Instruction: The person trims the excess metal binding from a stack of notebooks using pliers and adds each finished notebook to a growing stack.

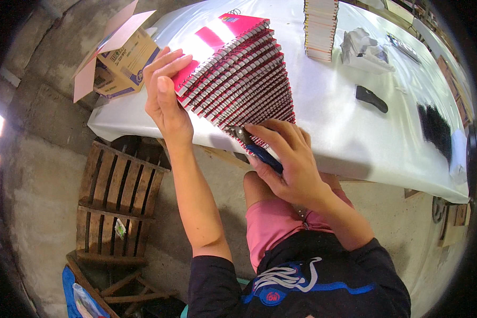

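A tall stack of spiral-bound notebooks (244, 74) with pink-red covers stands near the table's front edge, its coil-bound side turned toward me. My left hand (167, 100) rests against the stack's left corner near the top, fingers stretched out and thumb raised. Pliers with blue handles (265, 158) are gripped in my right hand (291, 161). Their metal jaws touch, or nearly touch, the coils low on the stack; the exact contact is too small to make out.
On the white-covered table (334, 138), a cardboard box (119, 63) stands open at left. Farther back are another bound stack (320, 32) and a white plastic bag (361, 46). A black object (371, 99) and black coils (434, 130) lie at right. A slatted wooden chair (119, 204) stands below left.
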{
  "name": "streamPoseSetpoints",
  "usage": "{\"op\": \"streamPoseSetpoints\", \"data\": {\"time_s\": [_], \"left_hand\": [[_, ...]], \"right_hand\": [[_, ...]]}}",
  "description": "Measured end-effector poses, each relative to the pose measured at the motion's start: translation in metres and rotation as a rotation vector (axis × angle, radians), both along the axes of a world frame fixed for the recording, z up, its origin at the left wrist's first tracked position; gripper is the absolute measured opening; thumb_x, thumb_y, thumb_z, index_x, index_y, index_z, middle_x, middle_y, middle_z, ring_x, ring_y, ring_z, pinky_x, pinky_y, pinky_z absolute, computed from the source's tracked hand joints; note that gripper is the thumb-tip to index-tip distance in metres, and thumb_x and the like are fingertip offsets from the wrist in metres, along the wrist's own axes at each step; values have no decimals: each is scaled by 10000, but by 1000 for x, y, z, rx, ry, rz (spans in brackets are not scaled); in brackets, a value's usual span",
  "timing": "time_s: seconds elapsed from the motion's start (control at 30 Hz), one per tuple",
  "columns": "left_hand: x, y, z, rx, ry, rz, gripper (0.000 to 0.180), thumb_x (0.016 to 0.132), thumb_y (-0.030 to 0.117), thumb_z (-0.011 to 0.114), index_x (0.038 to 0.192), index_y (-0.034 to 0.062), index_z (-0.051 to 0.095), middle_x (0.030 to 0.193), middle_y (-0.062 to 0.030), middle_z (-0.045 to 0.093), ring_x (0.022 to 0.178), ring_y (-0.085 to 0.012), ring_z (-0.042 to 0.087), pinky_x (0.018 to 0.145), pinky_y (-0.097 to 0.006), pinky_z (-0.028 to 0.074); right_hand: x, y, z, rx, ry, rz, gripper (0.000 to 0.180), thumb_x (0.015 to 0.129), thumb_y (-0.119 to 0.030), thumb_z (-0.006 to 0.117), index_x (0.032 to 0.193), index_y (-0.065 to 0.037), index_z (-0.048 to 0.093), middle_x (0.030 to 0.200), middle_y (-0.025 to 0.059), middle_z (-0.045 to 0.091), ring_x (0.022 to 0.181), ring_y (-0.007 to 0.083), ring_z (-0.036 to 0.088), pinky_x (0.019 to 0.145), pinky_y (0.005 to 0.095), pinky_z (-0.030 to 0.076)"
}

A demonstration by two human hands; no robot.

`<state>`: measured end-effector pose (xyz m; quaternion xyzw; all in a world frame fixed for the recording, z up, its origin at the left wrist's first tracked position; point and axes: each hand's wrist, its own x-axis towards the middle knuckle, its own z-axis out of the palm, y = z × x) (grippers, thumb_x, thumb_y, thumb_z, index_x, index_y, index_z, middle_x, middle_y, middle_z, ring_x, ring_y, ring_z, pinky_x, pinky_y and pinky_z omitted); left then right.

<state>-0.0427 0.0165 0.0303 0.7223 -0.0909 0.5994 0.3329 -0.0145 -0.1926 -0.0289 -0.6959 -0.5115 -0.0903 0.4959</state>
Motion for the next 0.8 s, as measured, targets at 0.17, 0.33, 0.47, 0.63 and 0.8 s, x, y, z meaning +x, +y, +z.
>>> {"op": "streamPoseSetpoints", "data": {"time_s": [0.17,0.33,0.47,0.63,0.8], "left_hand": [[1,0,-1,-17,-3,-16,496,963,404,342,958,41,679,1081,-132,604,1188,-288,437,1019,-442,304],[0,-2,0,-30,7,-15,502,959,414,345,955,41,681,1076,-132,606,1189,-286,436,1019,-442,305],[1,0,1,-21,5,-9,508,959,420,344,956,39,681,1074,-131,607,1184,-284,442,1020,-440,305],[3,0,-1,-24,-5,-19,511,969,406,325,963,38,680,1077,-131,607,1179,-288,449,1023,-441,304],[0,0,0,5,-4,0,507,972,399,321,963,41,680,1075,-128,609,1178,-284,454,1024,-440,308]], "right_hand": [[-2,6,-6,-26,-264,-193,522,741,-219,650,1246,-190,522,1137,69,511,1087,231,470,931,477,261],[-1,12,-4,-33,-387,-286,529,702,-235,678,1216,-237,554,1132,36,518,1066,195,478,914,458,264],[3,12,-3,-26,-465,-320,505,698,-243,683,1190,-273,576,1113,8,531,1037,161,489,886,428,272],[7,11,-2,-21,-483,-291,484,717,-242,683,1190,-265,584,1107,13,540,997,163,499,855,390,304],[2,4,9,9,172,151,407,807,-191,641,1200,-115,564,989,107,559,835,263,552,734,369,418]]}}
